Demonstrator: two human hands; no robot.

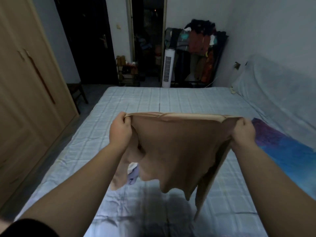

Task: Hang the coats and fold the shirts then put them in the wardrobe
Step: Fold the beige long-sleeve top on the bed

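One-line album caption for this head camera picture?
Left hand and right hand hold a tan shirt stretched above the bed.

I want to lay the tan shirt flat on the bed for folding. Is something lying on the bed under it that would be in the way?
Mostly no. Both hands hold the tan shirt above the bed. A small white and lilac cloth shows behind its lower left edge. I cannot tell whether it lies on the bed.
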